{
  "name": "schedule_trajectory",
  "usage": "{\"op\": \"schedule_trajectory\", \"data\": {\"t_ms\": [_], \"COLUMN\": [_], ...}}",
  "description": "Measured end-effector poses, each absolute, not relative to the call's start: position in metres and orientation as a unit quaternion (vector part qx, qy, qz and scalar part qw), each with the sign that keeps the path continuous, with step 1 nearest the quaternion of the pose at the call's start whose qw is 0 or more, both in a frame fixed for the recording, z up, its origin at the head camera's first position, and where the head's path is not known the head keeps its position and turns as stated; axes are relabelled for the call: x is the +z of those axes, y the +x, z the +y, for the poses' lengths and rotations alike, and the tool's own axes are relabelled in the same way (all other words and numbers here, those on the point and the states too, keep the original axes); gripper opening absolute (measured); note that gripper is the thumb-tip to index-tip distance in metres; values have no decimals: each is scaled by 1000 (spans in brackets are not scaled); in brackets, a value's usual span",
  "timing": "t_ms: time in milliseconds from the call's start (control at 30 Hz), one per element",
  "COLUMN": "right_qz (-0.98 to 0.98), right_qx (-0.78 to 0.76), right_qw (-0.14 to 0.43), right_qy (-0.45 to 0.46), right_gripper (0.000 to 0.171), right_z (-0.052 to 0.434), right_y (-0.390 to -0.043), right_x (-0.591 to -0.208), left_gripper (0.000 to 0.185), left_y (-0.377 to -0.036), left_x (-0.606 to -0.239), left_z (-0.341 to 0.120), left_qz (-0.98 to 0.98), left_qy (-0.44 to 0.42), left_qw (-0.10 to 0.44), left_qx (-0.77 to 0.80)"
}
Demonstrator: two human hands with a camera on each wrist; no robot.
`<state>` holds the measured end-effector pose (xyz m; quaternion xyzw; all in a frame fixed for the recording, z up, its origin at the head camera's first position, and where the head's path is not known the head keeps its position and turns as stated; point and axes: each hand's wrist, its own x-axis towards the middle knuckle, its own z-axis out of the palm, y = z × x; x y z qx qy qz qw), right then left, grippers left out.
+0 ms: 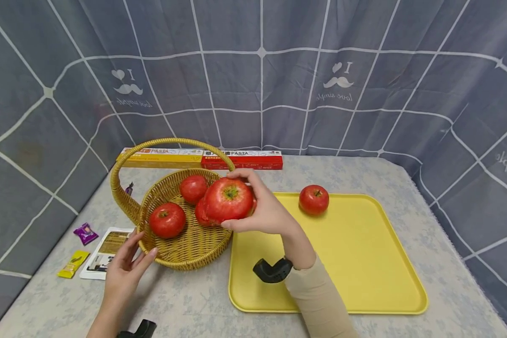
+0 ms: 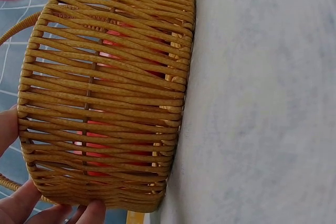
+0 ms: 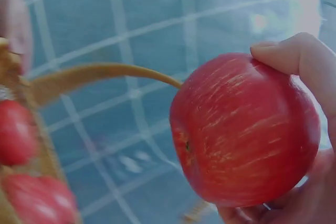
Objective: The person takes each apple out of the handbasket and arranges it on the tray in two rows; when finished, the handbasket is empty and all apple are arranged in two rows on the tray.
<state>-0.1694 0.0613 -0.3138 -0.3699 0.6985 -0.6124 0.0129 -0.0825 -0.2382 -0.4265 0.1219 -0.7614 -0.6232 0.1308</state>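
Observation:
My right hand [image 1: 265,206] grips a red apple [image 1: 227,201], thumb and fingers on opposite sides, above the right side of the wicker basket [image 1: 190,260]. The same apple [image 3: 244,129] fills much of the right wrist view. Inside the basket lie two red apples in plain sight, one at the front left [image 1: 167,220] and one toward the back [image 1: 193,188]. Another apple [image 1: 202,213] is partly hidden behind the held one. At the basket's front left, my left hand [image 1: 126,270] holds the rim between thumb and fingers; its fingertips [image 2: 93,212] show against the woven side.
One more apple [image 1: 314,200] sits at the back of a yellow tray [image 1: 363,263] on the right. Left of the basket lie a purple wrapper [image 1: 85,233], a yellow packet [image 1: 73,264] and a white packet [image 1: 94,263]. Yellow [image 1: 160,161] and red [image 1: 245,162] pasta boxes lie behind.

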Motion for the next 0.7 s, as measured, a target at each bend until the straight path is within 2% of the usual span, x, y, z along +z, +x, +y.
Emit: {"op": "schedule_trajectory", "data": {"t_ms": [167,367,700], "right_qz": [709,744,778], "right_qx": [-618,-614,-594], "right_qw": [-80,-156,-203], "right_qy": [-331,-215,8], "right_gripper": [74,76,78], "right_z": [104,150,194], "right_y": [-167,-175,-206], "right_x": [-302,-303,-339], "left_gripper": [56,56,55], "left_y": [-84,-83,-82], "left_x": [-426,-426,-424], "left_z": [-239,-239,-237], "left_qz": [-761,-754,-752], "left_qy": [122,126,129], "left_qw": [133,132,127], "left_qx": [-623,-632,-634]}}
